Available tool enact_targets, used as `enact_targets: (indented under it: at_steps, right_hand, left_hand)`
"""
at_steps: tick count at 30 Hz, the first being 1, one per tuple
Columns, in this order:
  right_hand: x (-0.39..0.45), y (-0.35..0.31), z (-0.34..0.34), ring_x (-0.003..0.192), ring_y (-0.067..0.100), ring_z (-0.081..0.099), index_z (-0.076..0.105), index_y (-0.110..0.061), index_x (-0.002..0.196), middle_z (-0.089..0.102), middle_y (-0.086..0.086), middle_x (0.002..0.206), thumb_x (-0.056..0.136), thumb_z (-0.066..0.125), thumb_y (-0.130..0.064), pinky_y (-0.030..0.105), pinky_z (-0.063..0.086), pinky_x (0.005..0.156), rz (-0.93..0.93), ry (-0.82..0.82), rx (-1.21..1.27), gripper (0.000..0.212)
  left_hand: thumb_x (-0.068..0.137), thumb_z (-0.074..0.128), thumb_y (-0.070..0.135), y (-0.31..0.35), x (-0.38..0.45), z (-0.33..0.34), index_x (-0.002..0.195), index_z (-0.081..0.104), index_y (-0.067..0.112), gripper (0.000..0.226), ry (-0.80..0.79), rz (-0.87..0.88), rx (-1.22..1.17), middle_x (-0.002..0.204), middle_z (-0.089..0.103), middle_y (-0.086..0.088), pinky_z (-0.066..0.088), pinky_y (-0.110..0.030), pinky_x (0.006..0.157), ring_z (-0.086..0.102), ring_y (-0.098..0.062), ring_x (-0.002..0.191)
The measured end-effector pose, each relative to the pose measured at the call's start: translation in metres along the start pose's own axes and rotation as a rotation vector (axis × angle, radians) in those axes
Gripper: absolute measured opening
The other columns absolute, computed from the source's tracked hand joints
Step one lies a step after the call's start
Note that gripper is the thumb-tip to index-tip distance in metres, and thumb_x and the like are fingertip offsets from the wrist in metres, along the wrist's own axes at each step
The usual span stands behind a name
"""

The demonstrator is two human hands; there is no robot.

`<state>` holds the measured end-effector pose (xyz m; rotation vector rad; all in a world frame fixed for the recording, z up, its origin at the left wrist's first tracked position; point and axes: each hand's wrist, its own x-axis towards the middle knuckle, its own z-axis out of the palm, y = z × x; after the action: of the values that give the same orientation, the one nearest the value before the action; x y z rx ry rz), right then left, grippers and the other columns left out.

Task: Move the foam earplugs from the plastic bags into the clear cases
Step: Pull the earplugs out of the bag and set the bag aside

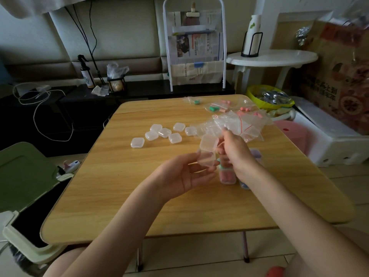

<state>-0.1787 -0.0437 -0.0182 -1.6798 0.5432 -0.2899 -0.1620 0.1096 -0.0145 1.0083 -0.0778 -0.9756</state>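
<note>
1. Above the wooden table (139,186) we hold an open clear case (207,152), lid tipped up, in our left hand (179,174), fingers curled under it.
2. Our right hand (237,150) is at the case's right side, fingers bent; we cannot tell what it pinches.
3. Empty plastic bags (239,124) lie piled just behind our hands.
4. Shut empty cases (159,133) sit scattered to the left of the pile.
5. Bags with pink and green earplugs (217,108) rest at the far edge.
6. Filled cases (227,176) lie beneath our right wrist, partly hidden.
</note>
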Motion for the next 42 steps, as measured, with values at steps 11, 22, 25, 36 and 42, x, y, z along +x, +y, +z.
enact_targets:
  at_steps: [11, 22, 25, 36, 42]
  right_hand:
    - [-0.010, -0.005, 0.004, 0.096, 0.021, 0.068, 0.054, -0.006, 0.105, 0.066, 0.007, 0.095, 0.095, 0.047, 0.008, 0.035, 0.052, 0.089, -0.186, -0.263, 0.416, 0.018]
    - [-0.017, 0.006, 0.020, 0.090, 0.006, 0.064, 0.062, -0.020, 0.102, 0.071, -0.007, 0.093, 0.090, 0.065, -0.021, 0.028, 0.050, 0.083, -0.720, -0.153, -0.285, 0.013]
    - [-0.017, 0.007, 0.021, 0.098, 0.004, 0.062, 0.054, -0.019, 0.113, 0.070, -0.007, 0.106, 0.094, 0.057, -0.030, 0.016, 0.047, 0.081, -0.753, -0.162, -0.365, 0.022]
    - [-0.015, -0.002, 0.013, 0.062, 0.008, 0.058, 0.059, -0.007, 0.087, 0.062, 0.001, 0.080, 0.089, 0.065, -0.012, 0.012, 0.045, 0.051, -0.688, 0.058, -0.040, 0.008]
    - [-0.004, 0.012, 0.017, 0.061, 0.009, 0.058, 0.058, -0.012, 0.083, 0.060, 0.000, 0.073, 0.089, 0.065, -0.011, 0.023, 0.054, 0.055, -0.378, -0.049, 0.009, 0.009]
  left_hand:
    - [0.097, 0.049, 0.014, 0.005, 0.013, -0.017, 0.103, 0.060, -0.004, 0.022, 0.172, 0.059, -0.204, 0.093, 0.067, -0.024, 0.059, -0.039, 0.068, 0.072, -0.027, 0.073]
    - [0.093, 0.051, 0.012, 0.007, 0.011, -0.011, 0.103, 0.062, 0.001, 0.019, 0.048, 0.163, -0.203, 0.091, 0.068, -0.013, 0.057, -0.032, 0.079, 0.070, -0.020, 0.080]
    - [0.080, 0.057, 0.009, 0.008, 0.010, -0.010, 0.099, 0.063, 0.001, 0.021, 0.046, 0.175, -0.175, 0.092, 0.065, -0.012, 0.058, -0.029, 0.075, 0.070, -0.018, 0.074]
    - [0.096, 0.042, 0.004, 0.007, 0.012, -0.007, 0.095, 0.060, -0.006, 0.021, 0.149, 0.298, -0.029, 0.084, 0.071, -0.018, 0.057, -0.032, 0.078, 0.070, -0.018, 0.069]
    - [0.099, 0.040, 0.003, -0.001, 0.017, -0.008, 0.105, 0.058, -0.001, 0.019, 0.254, 0.289, 0.044, 0.090, 0.066, -0.017, 0.057, -0.032, 0.079, 0.068, -0.020, 0.078]
